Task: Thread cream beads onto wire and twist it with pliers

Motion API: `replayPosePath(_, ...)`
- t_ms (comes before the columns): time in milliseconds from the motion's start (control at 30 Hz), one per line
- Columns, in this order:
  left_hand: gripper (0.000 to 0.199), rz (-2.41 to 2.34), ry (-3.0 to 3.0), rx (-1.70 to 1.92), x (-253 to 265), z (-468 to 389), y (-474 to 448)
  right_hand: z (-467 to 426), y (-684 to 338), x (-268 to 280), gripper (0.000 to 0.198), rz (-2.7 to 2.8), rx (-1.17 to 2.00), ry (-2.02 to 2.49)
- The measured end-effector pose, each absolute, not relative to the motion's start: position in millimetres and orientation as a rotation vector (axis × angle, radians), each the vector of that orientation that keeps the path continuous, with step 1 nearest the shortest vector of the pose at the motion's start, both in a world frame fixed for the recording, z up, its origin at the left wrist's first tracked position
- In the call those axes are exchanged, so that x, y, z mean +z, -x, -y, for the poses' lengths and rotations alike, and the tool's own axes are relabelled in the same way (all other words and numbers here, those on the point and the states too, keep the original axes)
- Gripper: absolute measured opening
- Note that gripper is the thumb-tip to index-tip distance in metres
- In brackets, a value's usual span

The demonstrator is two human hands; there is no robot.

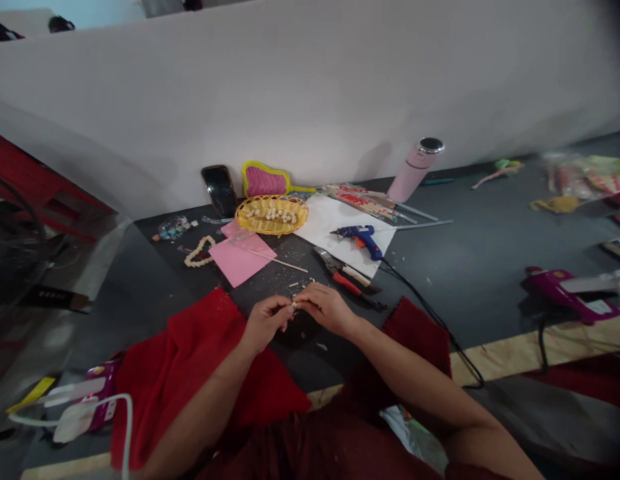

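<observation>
My left hand and my right hand meet fingertip to fingertip over the dark table, pinching a small pale bead piece between them. Tiny pale bits lie scattered just beyond the fingers. A thin wooden stick lies across a pink paper sheet. A heart-shaped ring of pale beads rests left of the paper. Behind it stands a yellow woven basket with several pale beads inside.
A blue glue gun lies on white paper, red-handled pliers beside it. A phone, a pink-and-yellow pouch and a pink bottle stand by the wall. Red cloth covers the near edge. A magenta glue gun lies right.
</observation>
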State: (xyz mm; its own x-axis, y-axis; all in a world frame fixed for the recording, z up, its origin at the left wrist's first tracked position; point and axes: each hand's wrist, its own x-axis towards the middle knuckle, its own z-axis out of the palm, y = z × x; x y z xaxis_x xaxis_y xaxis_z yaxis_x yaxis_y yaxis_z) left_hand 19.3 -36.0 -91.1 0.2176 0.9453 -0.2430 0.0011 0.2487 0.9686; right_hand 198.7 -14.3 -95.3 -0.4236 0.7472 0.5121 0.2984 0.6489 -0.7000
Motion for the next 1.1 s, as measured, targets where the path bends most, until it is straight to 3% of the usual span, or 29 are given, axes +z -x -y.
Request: replayPosePath(1100, 0.022, -1.117, -1.109, 0.888, -91.8, 36.0, -18.9, 13.6, -199.4, -93.3, 0.013, 2.031, 0.579, 0.782)
